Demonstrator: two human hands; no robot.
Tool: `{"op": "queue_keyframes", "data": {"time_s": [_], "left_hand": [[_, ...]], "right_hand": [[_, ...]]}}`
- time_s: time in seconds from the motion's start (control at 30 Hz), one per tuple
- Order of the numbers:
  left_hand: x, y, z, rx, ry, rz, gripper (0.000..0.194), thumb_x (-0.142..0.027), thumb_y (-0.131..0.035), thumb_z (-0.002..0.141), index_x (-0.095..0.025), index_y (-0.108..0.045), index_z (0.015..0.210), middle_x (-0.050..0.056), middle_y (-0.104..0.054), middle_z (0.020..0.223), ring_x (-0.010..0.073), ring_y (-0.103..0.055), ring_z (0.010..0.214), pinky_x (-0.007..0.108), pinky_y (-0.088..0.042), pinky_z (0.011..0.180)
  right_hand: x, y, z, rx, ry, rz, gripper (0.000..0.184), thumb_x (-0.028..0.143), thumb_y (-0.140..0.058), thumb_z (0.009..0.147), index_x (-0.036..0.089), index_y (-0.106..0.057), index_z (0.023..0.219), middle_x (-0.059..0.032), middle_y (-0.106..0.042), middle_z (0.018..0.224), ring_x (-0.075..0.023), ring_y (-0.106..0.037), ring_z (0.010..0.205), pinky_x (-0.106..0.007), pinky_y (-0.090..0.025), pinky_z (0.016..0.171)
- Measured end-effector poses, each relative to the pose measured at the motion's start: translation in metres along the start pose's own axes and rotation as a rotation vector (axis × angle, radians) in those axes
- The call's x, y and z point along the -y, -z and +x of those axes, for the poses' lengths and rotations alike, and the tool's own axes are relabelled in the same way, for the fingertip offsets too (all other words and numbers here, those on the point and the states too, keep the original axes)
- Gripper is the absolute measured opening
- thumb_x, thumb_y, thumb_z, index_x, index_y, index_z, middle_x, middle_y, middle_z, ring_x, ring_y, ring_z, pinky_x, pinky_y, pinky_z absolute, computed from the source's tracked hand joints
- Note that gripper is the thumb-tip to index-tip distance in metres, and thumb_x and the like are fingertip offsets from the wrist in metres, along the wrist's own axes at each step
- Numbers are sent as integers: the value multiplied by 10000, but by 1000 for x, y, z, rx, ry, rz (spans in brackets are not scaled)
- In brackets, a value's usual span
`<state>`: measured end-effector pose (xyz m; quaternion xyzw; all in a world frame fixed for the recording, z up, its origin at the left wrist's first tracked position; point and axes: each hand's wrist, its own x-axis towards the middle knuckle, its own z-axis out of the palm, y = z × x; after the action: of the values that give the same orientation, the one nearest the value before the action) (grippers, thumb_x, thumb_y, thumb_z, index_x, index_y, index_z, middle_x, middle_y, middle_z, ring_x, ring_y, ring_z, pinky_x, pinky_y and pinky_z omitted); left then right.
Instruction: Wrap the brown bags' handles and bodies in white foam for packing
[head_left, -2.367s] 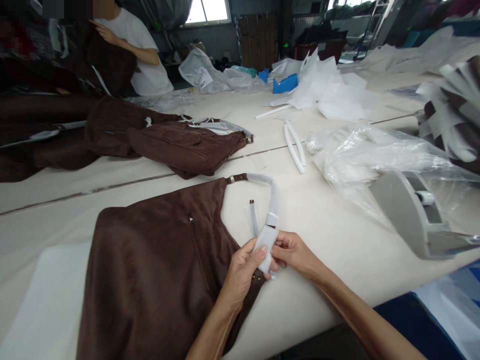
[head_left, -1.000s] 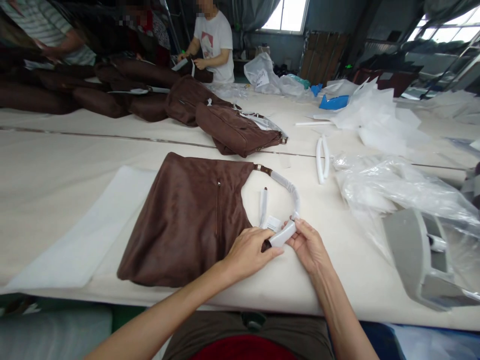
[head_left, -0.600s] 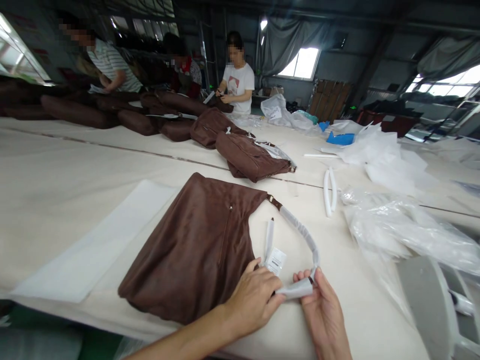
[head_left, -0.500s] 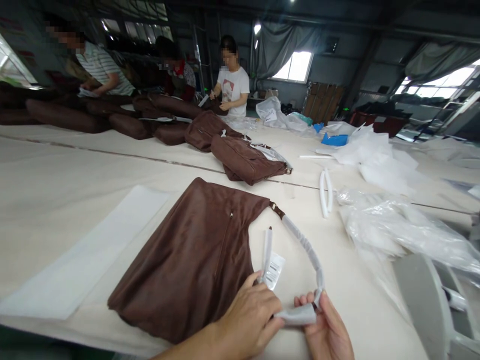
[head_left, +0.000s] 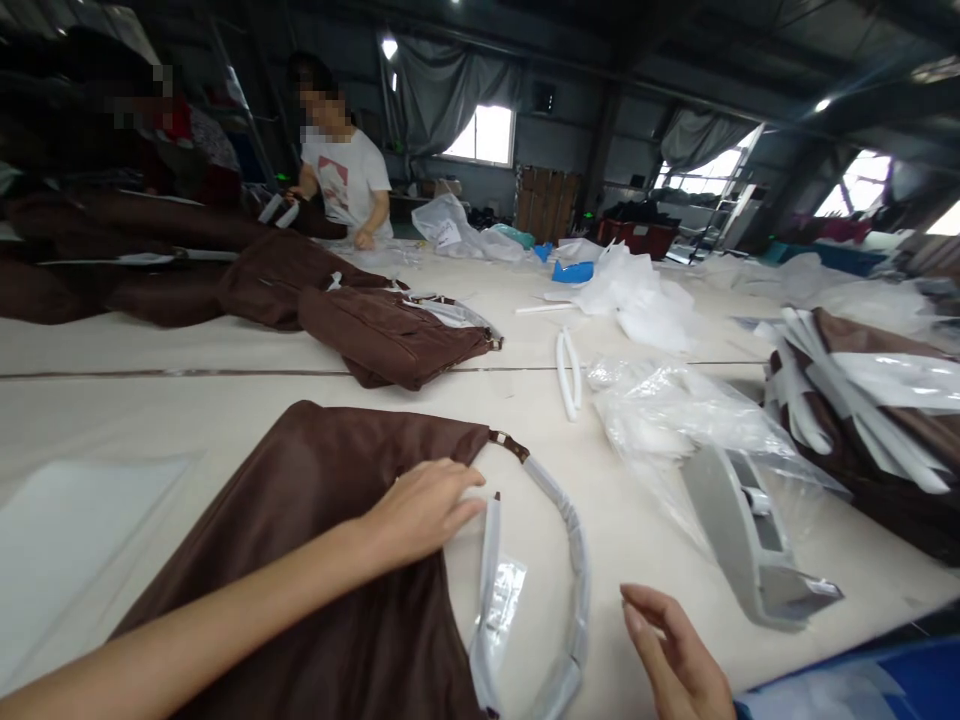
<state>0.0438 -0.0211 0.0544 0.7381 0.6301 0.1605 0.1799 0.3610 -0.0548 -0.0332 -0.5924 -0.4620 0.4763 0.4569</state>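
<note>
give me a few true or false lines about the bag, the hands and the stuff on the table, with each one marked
1. The handle of the brown bag has a pale wrapping. True.
2. The right hand grips the handle. False: it is apart from it, to its right.
3. The left hand is over the brown bag. True.
4. The grey dispenser lies on the bag. False: it is on the table.
5. The white looped strip lies beyond the handle. True.
</note>
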Motion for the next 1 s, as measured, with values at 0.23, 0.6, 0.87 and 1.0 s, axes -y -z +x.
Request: {"op": "queue_keyframes", "data": {"time_s": [0.23,0.6,0.87,1.0], "left_hand": [[16,-1,72,-165,32,-308,376,-388,-605,930,-150,-573,1219,104,-584,1238,255,-595,1083,469,-520,920],[22,4,63,-25,68,-186,348,-412,-592,935,-137,-600,1148,69,-620,1111,220,-626,946,394,-551,824],[13,-27,28,154,19,-5,354,-510,-477,894,-240,-573,1101,11,-634,749,221,-608,695,276,-391,665],[22,-33,35,84,129,-153,375,-580,-471,872,-243,-593,985,-32,-631,681,185,-569,648,247,-361,640]], "right_hand": [[22,-74,68,184,672,-365,300,347,-536,913,243,-632,1177,-124,-612,1264,-300,-534,1196,-500,-416,1047],[10,-127,121,116,600,-716,167,228,-387,944,223,-551,914,-38,-602,835,-200,-570,756,-307,-431,674],[8,-110,119,53,474,-321,165,282,-401,896,231,-557,896,-31,-606,871,-200,-571,788,-321,-449,741],[19,-101,113,122,489,-323,135,266,-486,861,242,-618,885,-16,-650,878,-186,-603,796,-303,-475,757]]}}
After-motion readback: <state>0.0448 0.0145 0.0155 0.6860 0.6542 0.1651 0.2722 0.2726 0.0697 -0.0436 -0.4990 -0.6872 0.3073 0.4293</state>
